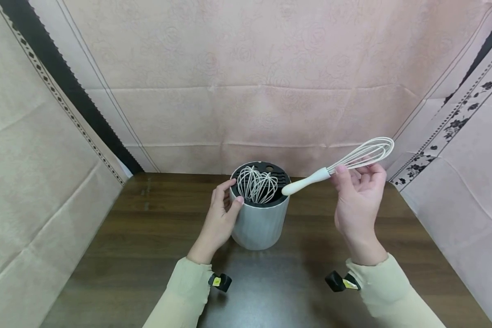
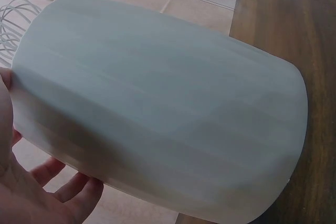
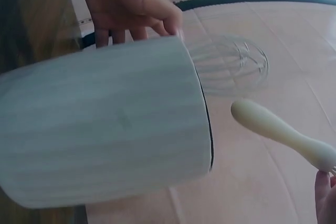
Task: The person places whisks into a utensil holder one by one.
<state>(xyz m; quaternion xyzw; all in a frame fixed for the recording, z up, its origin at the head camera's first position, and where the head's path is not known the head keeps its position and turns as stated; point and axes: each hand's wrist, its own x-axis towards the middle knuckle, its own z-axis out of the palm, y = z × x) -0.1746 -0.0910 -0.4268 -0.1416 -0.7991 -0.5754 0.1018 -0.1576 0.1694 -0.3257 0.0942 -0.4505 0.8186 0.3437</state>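
A grey-white ribbed utensil holder (image 1: pixel 259 228) with a black slotted top insert (image 1: pixel 275 171) stands upright on the table. White wire whisk heads (image 1: pixel 256 184) poke up from its left half, overlapping each other. My left hand (image 1: pixel 220 216) grips the holder at the left of its rim, thumb toward the front and fingers round the side. In the right hand (image 1: pixel 360 200), a whisk (image 1: pixel 305 182) is pinched near where its wires meet the white handle. Its wire loops point up and right, while the handle's rounded end hangs beside the holder's right rim, also seen in the right wrist view.
The dark brown wooden table (image 1: pixel 156 264) has its back edge just behind the holder. Pale patterned cloth (image 1: pixel 246 114) hangs behind it, with more cloth on both sides. Black wrist cameras (image 1: pixel 221 282) are strapped over the pale green sleeves (image 1: pixel 184 291).
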